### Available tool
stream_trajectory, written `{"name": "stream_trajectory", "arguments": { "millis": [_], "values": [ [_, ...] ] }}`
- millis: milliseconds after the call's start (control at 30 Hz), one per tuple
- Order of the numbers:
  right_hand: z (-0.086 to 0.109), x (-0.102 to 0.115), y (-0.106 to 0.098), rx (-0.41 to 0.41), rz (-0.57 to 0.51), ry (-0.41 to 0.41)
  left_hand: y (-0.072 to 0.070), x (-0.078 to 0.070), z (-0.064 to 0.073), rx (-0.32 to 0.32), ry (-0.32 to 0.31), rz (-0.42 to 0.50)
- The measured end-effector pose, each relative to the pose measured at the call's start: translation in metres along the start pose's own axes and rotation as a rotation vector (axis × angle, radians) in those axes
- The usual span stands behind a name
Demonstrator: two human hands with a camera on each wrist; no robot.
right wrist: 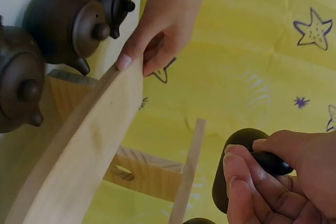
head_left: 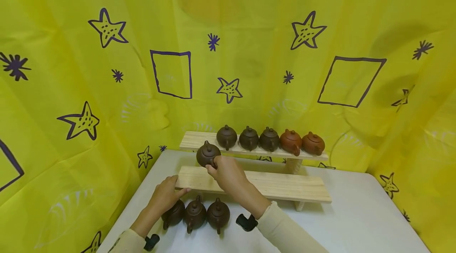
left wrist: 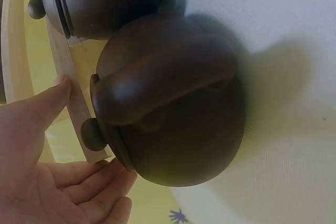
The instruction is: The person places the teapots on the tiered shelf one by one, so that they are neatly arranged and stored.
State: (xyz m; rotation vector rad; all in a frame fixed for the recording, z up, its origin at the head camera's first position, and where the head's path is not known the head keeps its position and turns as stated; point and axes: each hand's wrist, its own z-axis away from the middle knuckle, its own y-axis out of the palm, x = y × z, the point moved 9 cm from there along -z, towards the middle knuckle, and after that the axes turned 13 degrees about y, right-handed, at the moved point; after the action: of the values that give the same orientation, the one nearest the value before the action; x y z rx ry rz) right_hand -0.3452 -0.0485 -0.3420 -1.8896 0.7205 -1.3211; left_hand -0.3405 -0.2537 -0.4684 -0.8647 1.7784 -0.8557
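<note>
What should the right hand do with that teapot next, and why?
Probably ease the teapot onto the back shelf's bare left end: the right hand holds it by its handle near there, and five pots line the rest, leaving room. The left hand grips the front shelf.

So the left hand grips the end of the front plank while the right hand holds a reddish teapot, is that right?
Not quite: the teapot in the right hand is dark brown, not reddish, as the head view shows. The left hand does grip the end of the front plank.
</note>
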Motion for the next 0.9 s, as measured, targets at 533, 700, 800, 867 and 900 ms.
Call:
{"name": "stream_trajectory", "arguments": {
  "millis": [533,700,800,867,900],
  "values": [
    [-0.058,0.013,0.022,0.03,0.041,0.108,0.002,0.002,-0.002,0.008,-0.005,-0.002],
    [-0.066,0.016,0.027,0.031,0.072,0.126,0.002,0.002,-0.002,0.005,-0.008,0.0],
    [-0.072,0.015,0.03,0.02,0.081,0.145,0.001,0.002,-0.002,0.001,-0.009,-0.003],
    [-0.076,0.013,0.031,0.011,0.088,0.161,0.001,0.002,-0.001,0.002,-0.013,-0.005],
    [-0.078,0.012,0.032,0.013,0.088,0.17,0.001,0.002,-0.001,0.005,-0.016,-0.004]
  ]
}}
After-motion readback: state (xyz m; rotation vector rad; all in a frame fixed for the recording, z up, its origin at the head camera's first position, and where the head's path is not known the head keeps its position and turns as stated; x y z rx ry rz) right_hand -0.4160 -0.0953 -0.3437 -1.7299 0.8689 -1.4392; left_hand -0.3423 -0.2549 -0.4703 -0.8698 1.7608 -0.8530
